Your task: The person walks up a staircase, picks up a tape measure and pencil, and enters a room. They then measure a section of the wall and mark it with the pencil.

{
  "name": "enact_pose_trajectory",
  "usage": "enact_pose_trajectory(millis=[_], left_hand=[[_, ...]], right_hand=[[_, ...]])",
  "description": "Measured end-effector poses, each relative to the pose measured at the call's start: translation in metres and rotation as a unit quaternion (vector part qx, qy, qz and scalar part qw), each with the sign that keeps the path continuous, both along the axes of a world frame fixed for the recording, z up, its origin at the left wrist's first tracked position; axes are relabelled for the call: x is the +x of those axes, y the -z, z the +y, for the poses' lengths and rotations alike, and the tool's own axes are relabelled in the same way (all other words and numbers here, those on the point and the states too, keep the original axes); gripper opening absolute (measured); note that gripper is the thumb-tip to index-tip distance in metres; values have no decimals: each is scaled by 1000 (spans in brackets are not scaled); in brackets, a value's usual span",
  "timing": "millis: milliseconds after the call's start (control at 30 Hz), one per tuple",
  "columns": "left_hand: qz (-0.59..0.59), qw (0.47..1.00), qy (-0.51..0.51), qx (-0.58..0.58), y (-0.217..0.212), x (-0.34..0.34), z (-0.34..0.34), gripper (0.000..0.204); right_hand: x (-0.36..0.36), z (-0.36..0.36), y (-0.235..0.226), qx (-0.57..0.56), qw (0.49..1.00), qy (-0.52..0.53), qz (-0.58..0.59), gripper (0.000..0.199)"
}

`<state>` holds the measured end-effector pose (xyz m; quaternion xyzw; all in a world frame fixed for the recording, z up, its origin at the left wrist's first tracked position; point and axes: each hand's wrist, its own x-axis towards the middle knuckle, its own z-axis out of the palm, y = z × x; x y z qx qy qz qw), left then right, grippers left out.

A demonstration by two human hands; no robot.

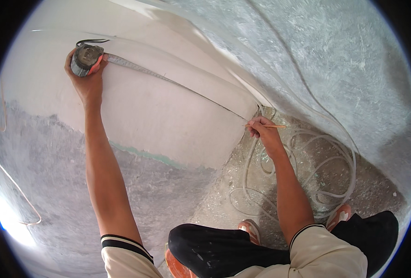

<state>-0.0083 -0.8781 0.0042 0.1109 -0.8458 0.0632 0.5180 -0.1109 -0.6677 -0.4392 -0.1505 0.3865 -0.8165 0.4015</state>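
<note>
My left hand (89, 84) is wrapped round the case of a tape measure (88, 59), grey and black with an orange-red part and a dark wrist strap. It is held up against the whitish part of the wall. From the case the metal blade (164, 78) runs out slantwise, down to the right. Its far end reaches my right hand (260, 128), low by the wall's bottom corner. Closed fingers there pinch a thin orange-brown pencil (276, 126), lying about level. Whether these fingers also grip the blade's tip is hidden.
Clear hose (349, 173) lies in loose coils on the speckled floor (219, 199) and runs up along the walls. A rough grey-blue wall (344, 60) rises on the right. Near my black-trousered knees stands an orange-red bucket-like thing (177, 265), partly hidden. Thin wires hang at the left.
</note>
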Motion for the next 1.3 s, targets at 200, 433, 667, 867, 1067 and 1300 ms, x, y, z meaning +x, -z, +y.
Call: enact_pose_trajectory(millis=[200, 433, 667, 867, 1067, 1300], left_hand=[[-1, 1000, 12, -7, 0, -4, -2, 85], [-9, 1000, 12, -14, -2, 1, -8, 88], [-5, 1000, 3, -20, -2, 2, -15, 90], [-11, 999, 53, -4, -2, -2, -21, 90], [-28, 999, 43, -3, -5, 5, -21, 90], [-28, 998, 47, 18, -4, 1, -17, 89]], right_hand=[[0, -26, 30, 36, 999, 8, -22, 38], [34, -67, 5, 71, 997, -39, -2, 49], [46, -109, -8, 72, 992, -3, 99, 61], [54, -124, 3, 62, 993, 35, 90, 59], [64, -113, -10, 43, 999, -5, 21, 55], [56, -106, -15, 38, 999, -12, 0, 56]])
